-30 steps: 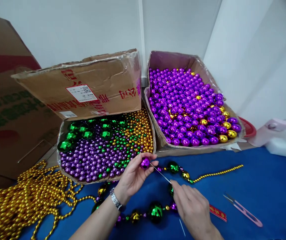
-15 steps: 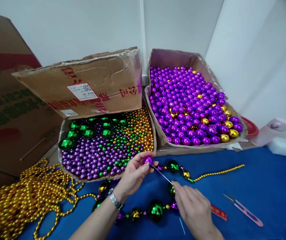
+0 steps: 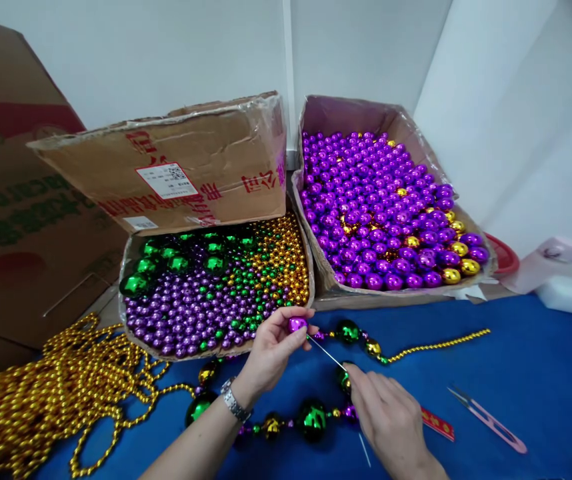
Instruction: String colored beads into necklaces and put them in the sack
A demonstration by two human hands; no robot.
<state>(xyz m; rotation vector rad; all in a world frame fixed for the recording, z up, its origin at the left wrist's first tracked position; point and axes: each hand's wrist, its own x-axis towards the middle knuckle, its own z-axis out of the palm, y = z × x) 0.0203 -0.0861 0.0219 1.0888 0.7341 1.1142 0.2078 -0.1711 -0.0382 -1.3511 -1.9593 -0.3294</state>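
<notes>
Between thumb and fingers, my left hand grips a shiny purple bead in front of the bead boxes. My right hand is closed around the lower end of a thin metal needle; its other end meets the purple bead, and how far it goes in is hidden. Beneath and around my hands lies a bead garland, with a large green bead, a gold bead and smaller purple ones. A gold bead strand runs off its far right end.
One carton holds small purple, green and gold beads; another holds large purple and gold ones. A heap of gold bead chain lies left. Pink thread snips and a red packet rest on the blue cloth.
The purple bead has turned slightly in my left hand, and the left thumb now covers more of its lower edge. My right hand has hardly moved. The view has shifted slightly.
</notes>
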